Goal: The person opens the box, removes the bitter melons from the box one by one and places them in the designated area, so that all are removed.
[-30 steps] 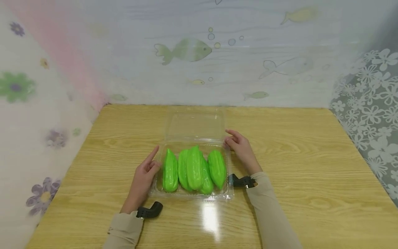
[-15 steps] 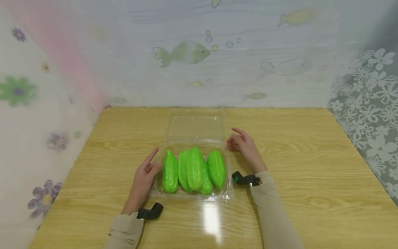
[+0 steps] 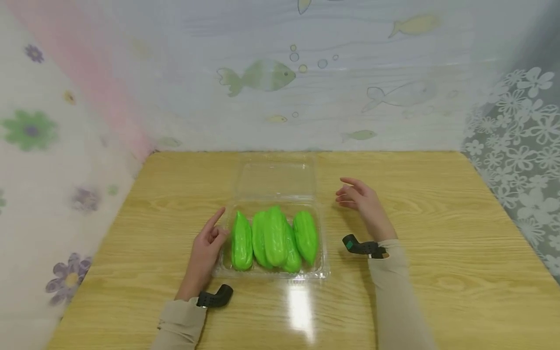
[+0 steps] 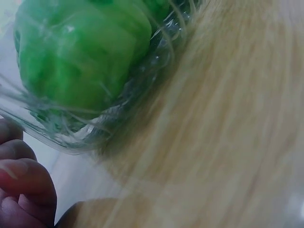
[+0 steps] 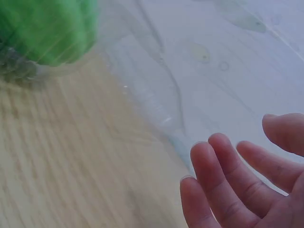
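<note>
A clear plastic clamshell container (image 3: 324, 272) stands on the table with its lid (image 3: 275, 180) folded back. Several glossy green, ridged, pointed pieces that look like bitter melons (image 3: 275, 238) lie inside, the middle ones bunched and overlapping. My left hand (image 3: 208, 245) is at the container's left rim, index finger stretched forward and the other fingers curled; it seems to pinch the rim, though the thumb is out of the left wrist view. To the right of the container, my right hand (image 3: 363, 201) is apart from it, fingers loosely bent around nothing, as the right wrist view (image 5: 247, 185) also shows.
The wooden table (image 3: 437, 282) reaches back to a wall painted with fish (image 3: 262, 75). Flower-patterned walls flank both sides. Each wrist wears a black camera mount (image 3: 216, 296) below a beige sleeve (image 3: 398, 291). A bright reflection lies on the tabletop in front of the container.
My right hand has let go of the container's right rim and moved away to the right. My left hand has stayed at the left rim. The green pieces lie as before.
</note>
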Available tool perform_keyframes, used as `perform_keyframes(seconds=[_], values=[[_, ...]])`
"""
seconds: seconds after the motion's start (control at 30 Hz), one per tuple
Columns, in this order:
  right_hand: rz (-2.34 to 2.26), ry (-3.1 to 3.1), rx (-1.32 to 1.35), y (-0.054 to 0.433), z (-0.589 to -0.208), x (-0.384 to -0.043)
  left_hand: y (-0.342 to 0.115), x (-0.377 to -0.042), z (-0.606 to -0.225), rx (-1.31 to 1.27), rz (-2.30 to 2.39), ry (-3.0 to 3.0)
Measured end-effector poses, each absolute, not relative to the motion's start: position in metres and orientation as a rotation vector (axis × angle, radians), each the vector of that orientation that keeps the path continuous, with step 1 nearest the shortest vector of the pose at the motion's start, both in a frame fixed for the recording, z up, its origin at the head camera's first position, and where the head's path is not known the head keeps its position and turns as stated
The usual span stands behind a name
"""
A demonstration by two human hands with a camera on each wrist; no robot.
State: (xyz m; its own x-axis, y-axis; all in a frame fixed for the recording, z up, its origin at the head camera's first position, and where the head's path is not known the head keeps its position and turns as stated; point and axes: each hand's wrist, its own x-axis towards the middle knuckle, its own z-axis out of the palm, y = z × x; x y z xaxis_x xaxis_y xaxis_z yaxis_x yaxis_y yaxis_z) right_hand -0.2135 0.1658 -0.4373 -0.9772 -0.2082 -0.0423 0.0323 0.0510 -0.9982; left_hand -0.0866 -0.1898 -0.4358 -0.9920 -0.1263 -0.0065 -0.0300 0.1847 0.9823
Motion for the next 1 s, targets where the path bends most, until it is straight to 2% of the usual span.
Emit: perform_keyframes(seconds=[0.4, 0.6, 0.83, 1.0], values=[[-2.014, 2.189, -0.251, 0.168, -0.401, -0.195, -0.188, -0.084, -0.443, 0.155, -1.946, -2.361], [-2.011, 2.163, -0.294, 0.165, -0.401, -0.195, -0.196, -0.090, -0.468, 0.141, -1.913, -2.356], [-1.949, 2.164, -0.313, 0.158, -0.391, -0.188, -0.196, -0.090, -0.468, 0.145, -1.872, -2.361], [-1.849, 2.136, -0.395, 0.152, -0.398, -0.192, -0.198, -0.091, -0.469, 0.161, -1.849, -2.354]])
